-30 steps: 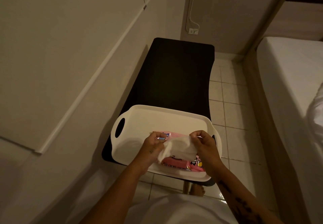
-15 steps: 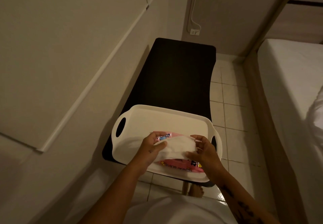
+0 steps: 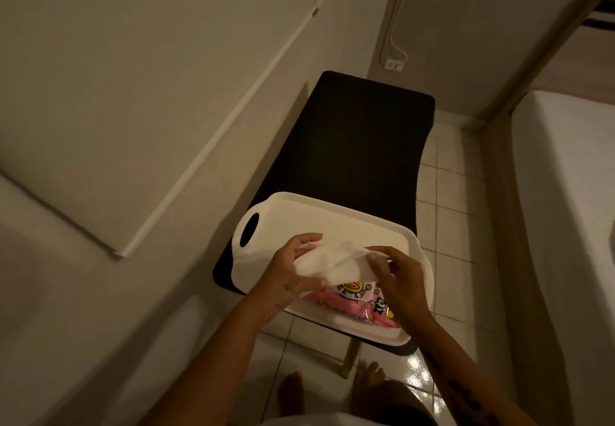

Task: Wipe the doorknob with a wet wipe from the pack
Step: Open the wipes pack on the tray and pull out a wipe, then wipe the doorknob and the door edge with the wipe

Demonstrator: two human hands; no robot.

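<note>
A white wet wipe [image 3: 332, 264] is stretched between my two hands above the pink wet wipe pack [image 3: 357, 302]. My left hand [image 3: 293, 269] grips the wipe's left end and my right hand [image 3: 397, 276] pinches its right end. The pack, printed with cartoon figures, lies in a white handled tray [image 3: 299, 216] on a dark bench [image 3: 359, 139]. No doorknob is in view.
A wall with a white strip runs along the left. A bed [image 3: 565, 209] with a wooden frame stands on the right. Tiled floor [image 3: 446, 219] lies between bench and bed. My bare feet [image 3: 332, 385] are below the tray. A wall socket [image 3: 393, 65] is at the back.
The wipe has been lifted off the pack and folded narrower between my hands; more of the pack's front now shows beneath it. The camera view tilted slightly.
</note>
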